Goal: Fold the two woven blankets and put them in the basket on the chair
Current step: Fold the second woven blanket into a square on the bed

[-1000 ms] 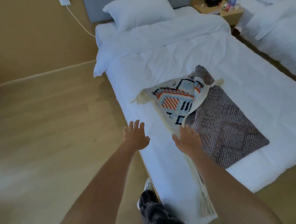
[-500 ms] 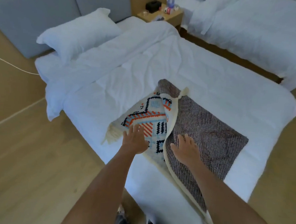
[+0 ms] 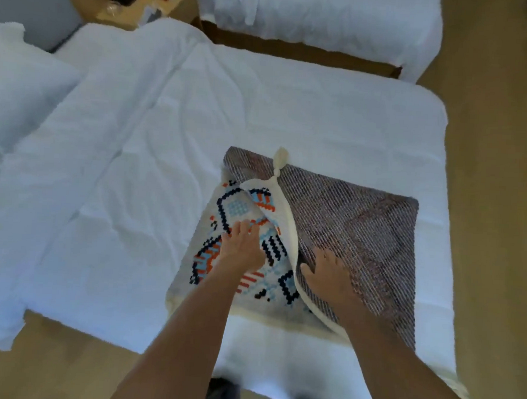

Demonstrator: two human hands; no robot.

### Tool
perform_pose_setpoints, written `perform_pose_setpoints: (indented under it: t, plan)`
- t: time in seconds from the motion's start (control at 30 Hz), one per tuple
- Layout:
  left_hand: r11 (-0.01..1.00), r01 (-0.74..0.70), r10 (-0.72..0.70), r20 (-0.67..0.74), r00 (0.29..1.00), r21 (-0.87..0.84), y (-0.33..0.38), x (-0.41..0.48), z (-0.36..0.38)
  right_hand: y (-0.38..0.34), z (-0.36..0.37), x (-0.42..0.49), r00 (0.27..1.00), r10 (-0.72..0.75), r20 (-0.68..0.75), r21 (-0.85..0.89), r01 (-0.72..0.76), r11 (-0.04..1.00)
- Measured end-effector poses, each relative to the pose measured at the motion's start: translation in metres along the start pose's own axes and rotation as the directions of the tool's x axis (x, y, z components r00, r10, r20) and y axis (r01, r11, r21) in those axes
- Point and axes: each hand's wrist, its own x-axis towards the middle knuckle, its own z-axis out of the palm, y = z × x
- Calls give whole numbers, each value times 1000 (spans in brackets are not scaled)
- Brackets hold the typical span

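Left hand [image 3: 243,248] and right hand [image 3: 328,274] pressed flat, gripping nothing, on the half-folded blanket [image 3: 361,222]: first fold only, nothing stored yet

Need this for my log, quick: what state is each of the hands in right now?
Left hand: open, flat on the patterned blanket.
Right hand: open, flat on the brown woven layer.

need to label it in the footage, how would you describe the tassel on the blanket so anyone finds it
On the nearer white bed, find the woven blanket by its front edge. Follow its cream border to the far tip: the tassel, a knotted cream tuft against dark striped weave.
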Motion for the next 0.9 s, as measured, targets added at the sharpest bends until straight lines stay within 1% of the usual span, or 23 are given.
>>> perform_pose_setpoints:
  t: [0.1, 0.17, 0.3, 0.37, 0.53, 0.67, 0.73, 0.83, 0.9]
  plan:
    - [995, -79, 76, 42, 996, 64, -32, 32, -4, -28, 15, 10, 997, 75, -32, 40, -74, 996]
    - [989, -117, 110, 74, 991, 93, -46, 56, -5, -43, 24, 21, 994, 102, -36, 36, -100, 994]
    - [970, -203, 184, 144, 972, 132, -51, 101, -5, -60, 37, 46, 981, 194, -20, 72, -192, 979]
    - [959, -242, 219, 158, 963, 148, -48, 127, -2, -61, 45, 63, 973, 229, -3, 83, -228, 970]
    - [908, -348, 333, 102, 937, 233, -33, 199, 4, -61, 62, 108, 959, 285, -2, 154, -281, 947]
    - [867, -422, 436, 8, 900, 266, -17, 247, 5, -56, 72, 134, 940, 330, -86, 208, -307, 929]
    - [838, -464, 486, -4, 874, 287, -7, 264, 8, -54, 76, 143, 935, 332, -126, 195, -305, 932]
    - [747, -528, 540, 95, 836, 404, 4, 286, 19, -53, 86, 155, 929, 331, -164, 194, -298, 935]
    - [691, -551, 545, 164, 822, 468, 6, 296, 24, -53, 92, 159, 931, 323, -171, 225, -282, 933]
